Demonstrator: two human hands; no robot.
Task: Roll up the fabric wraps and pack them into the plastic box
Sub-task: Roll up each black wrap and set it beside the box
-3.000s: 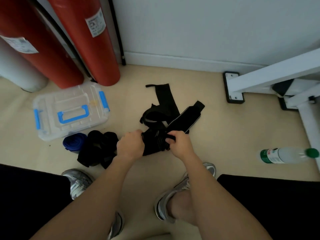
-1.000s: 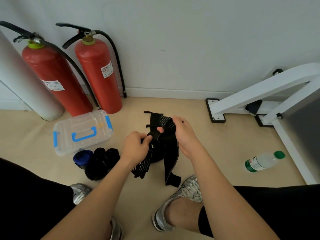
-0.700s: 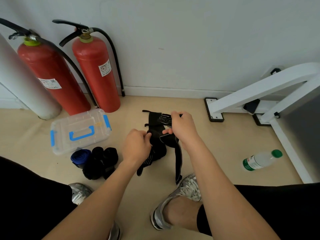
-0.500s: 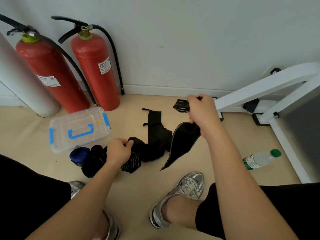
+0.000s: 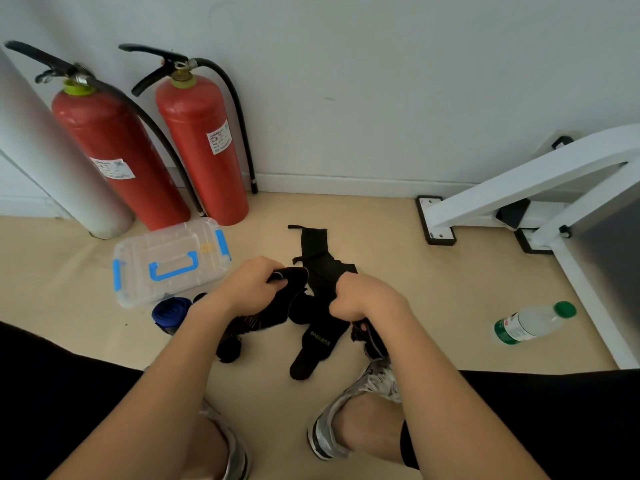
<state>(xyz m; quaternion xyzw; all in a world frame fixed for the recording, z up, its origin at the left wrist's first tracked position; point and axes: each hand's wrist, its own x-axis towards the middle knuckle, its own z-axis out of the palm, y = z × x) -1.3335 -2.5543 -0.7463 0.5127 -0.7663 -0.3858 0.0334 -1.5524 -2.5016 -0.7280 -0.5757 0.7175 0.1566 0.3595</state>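
Hidden/unclear: the black fabric wraps (image 5: 317, 336) form one dark tangle just right of the plastic box (image 5: 136, 271). Black on black, so the no. of pieces and which strip joins which can't be told. Dark rolled bundles at the box's near-right corner are mostly covered by the left forearm (image 5: 180, 358). Only a blue roll (image 5: 170, 310) shows clearly there; touching the box wall or just off it, can't tell. Box contents are hard to read thru the lid.

Hands: the left hand (image 5: 254, 289) has its fingers curled, gripping one wrap end. The right hand (image 5: 367, 299) is fisted round another part of the tangle, w/ a strap end hanging below it.

Materials: the wraps are soft, matte, long flat strips; one rounded end carries faint lettering. One strip lies flat on the floor (image 5: 415, 306), right of the box and beyond the hands. The box is clear rigid plastic, rectangular, lid on, w/ blue handle and side clips. Behind the box stand two glossy red fire extinguishers (image 5: 201, 147). Well right of the box lies a plastic bottle (image 5: 530, 323) on its side, green cap.
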